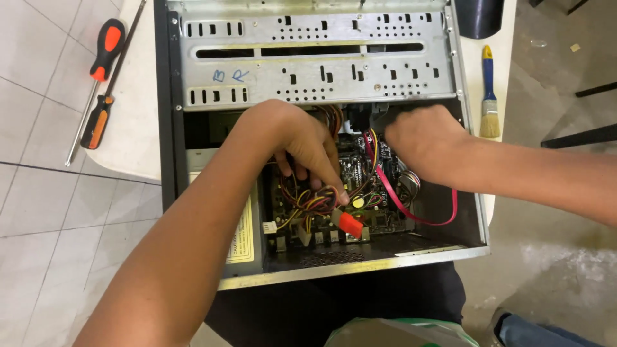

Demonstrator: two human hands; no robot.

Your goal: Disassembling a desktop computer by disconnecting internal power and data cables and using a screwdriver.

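An open desktop computer case (321,64) lies on its side on a white table. My left hand (302,144) reaches down into it, fingers among a bundle of coloured power wires (308,205) above the motherboard (376,205). My right hand (421,138) is deeper inside near the drive bay, fingers curled and hidden, next to a red flat data cable (411,215) that loops over the board. What the right fingers grip is hidden. A red connector (351,224) lies below my left fingertips.
Two orange-and-black-handled screwdrivers (103,51) lie on the table left of the case. A paintbrush with a blue and yellow handle (489,96) lies to the right. The power supply with a yellow label (243,241) sits at the case's lower left. Tiled floor surrounds the table.
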